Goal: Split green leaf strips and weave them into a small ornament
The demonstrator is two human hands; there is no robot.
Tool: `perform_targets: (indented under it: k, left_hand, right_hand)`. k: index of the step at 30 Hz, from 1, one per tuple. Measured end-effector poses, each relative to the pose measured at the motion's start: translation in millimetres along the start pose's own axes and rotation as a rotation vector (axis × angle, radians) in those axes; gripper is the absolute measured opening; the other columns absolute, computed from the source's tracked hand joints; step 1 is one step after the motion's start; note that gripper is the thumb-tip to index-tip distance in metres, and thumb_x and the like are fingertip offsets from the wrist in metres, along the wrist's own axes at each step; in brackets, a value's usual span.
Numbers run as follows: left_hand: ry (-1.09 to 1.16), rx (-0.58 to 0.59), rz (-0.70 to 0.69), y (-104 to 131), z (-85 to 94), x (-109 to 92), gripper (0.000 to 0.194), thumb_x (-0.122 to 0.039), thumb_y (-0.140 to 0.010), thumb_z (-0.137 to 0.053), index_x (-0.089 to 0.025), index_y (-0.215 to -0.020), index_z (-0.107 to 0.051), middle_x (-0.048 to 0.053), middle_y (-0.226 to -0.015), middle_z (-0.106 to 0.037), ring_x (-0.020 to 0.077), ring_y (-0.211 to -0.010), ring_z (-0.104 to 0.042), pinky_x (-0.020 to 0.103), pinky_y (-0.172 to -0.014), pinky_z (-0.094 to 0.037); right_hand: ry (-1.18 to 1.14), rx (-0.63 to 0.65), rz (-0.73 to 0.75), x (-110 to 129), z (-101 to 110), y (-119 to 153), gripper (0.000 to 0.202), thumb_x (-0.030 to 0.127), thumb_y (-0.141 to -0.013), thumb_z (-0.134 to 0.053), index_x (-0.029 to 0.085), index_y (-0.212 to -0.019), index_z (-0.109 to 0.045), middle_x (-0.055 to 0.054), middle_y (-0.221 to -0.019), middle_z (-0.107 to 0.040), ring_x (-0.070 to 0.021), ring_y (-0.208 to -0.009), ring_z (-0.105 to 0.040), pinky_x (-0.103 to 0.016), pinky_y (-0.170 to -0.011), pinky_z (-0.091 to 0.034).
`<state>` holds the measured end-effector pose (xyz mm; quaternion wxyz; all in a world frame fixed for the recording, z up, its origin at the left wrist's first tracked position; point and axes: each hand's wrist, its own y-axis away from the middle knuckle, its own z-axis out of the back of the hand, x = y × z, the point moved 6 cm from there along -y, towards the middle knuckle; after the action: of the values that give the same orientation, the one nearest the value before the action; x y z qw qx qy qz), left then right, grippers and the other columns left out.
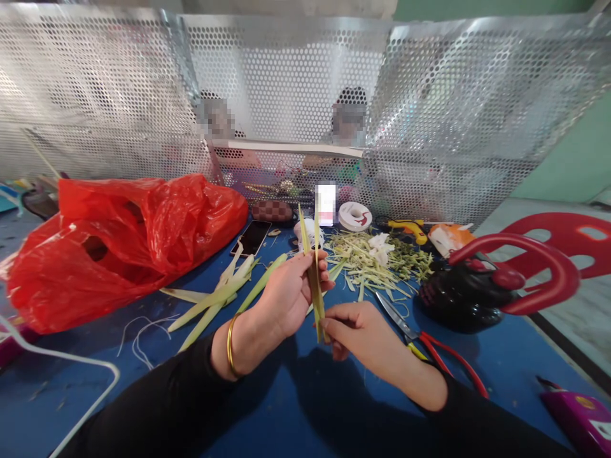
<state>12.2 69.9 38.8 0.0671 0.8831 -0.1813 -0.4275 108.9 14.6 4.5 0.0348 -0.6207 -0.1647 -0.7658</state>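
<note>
Between both hands stands a folded yellow-green leaf strip (314, 289), its two narrow ends pointing up. My left hand (284, 296), a gold bangle at the wrist, pinches the strip around its middle. Lower down, the thumb and fingers of my right hand (363, 331) are closed on the strip's bottom end. Several loose pale green leaves (217, 298) lie to the left of my left hand. A heap of shredded leaf trimmings (360, 261) is spread beyond my right hand. Red-handled scissors (398, 319) rest partly behind my right forearm.
A red plastic bag (138, 235) fills the left side. A dark phone (251, 238), a ribbon spool (355, 216) and a lit screen (327, 205) sit at the back, before a perforated metal screen (286, 76). At right stands a black kettle (470, 292) with a red handle.
</note>
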Motion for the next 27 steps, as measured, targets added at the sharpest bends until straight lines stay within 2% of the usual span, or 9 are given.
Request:
perform_targets:
  k: [13,17,21,27]
  left_hand:
    - [0.017,-0.019,0.021,-1.3,2.1,-0.2,0.018,-0.013,-0.092,-0.042,-0.009,-0.086,-0.059,0.001,-0.067,-0.053,0.0082,-0.053,-0.053,0.024,-0.055,-0.051]
    - [0.021,0.022,0.006,-3.5,1.8,-0.8,0.016,-0.007,-0.089,-0.042,-0.011,-0.086,-0.057,-0.001,-0.067,-0.050,0.0058,-0.049,-0.047,0.019,-0.047,-0.042]
    - [0.016,0.041,-0.007,-3.8,0.2,-2.4,0.015,-0.008,-0.088,-0.042,-0.011,-0.081,-0.056,-0.004,-0.060,-0.043,0.0041,-0.045,-0.039,0.017,-0.043,-0.033]
    - [0.016,-0.015,-0.011,-3.6,2.7,-4.6,0.016,-0.013,-0.090,-0.045,-0.012,-0.077,-0.054,-0.005,-0.058,-0.040,0.0049,-0.046,-0.040,0.018,-0.046,-0.036]
  right_hand:
    - [0.002,0.037,0.035,3.8,0.2,1.8,0.022,0.021,-0.079,-0.049,0.017,-0.058,-0.057,0.003,-0.055,-0.053,-0.0096,-0.045,-0.056,-0.019,-0.046,-0.043]
    - [-0.030,0.072,0.048,5.5,-1.3,1.6,0.024,0.021,-0.079,-0.048,0.017,-0.056,-0.056,0.003,-0.054,-0.053,-0.0087,-0.044,-0.054,-0.019,-0.046,-0.042]
    - [-0.070,0.089,0.053,2.7,-1.3,0.7,0.023,0.023,-0.081,-0.050,0.016,-0.060,-0.058,0.003,-0.057,-0.054,-0.0081,-0.045,-0.054,-0.020,-0.048,-0.043]
    - [-0.125,0.042,0.050,3.3,-0.3,0.0,0.013,0.029,-0.081,-0.057,0.017,-0.076,-0.058,0.005,-0.062,-0.056,-0.0083,-0.047,-0.056,-0.020,-0.048,-0.044]
